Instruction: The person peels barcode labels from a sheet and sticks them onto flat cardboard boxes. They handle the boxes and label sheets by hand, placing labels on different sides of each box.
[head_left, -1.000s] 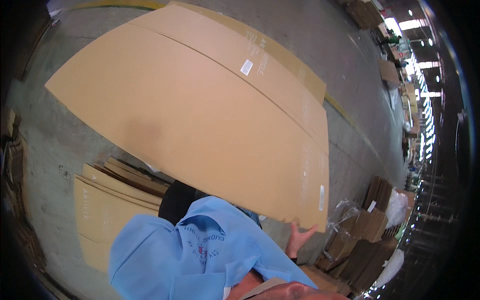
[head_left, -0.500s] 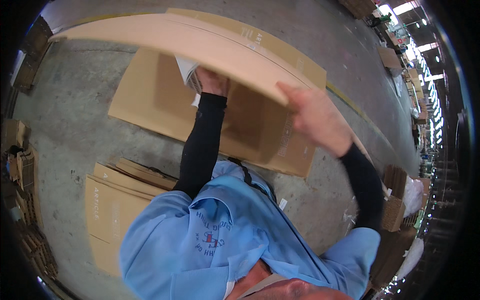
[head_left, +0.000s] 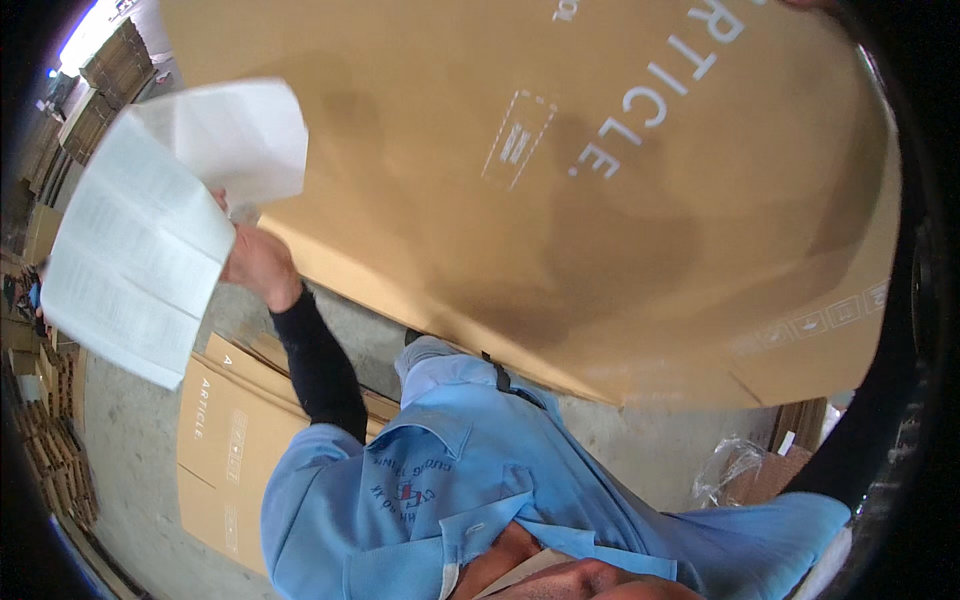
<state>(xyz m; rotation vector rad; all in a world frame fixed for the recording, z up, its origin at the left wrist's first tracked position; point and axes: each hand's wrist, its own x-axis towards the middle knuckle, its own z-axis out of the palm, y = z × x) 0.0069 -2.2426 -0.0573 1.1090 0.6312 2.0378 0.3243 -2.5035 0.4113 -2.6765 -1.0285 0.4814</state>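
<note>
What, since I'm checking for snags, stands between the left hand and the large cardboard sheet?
Only the creased printed paper that the left hand itself holds: its upper part overlaps the left side of the large cardboard sheet in view. Nothing else visible intervenes; whether hand and cardboard touch is unclear.

Head view: wide left fisheye, worn on the person's head, looks down past the blue shirt (head_left: pixel 430 480). Range near; cardboard sheet (head_left: pixel 420 230) spans much of upper frame.
</note>
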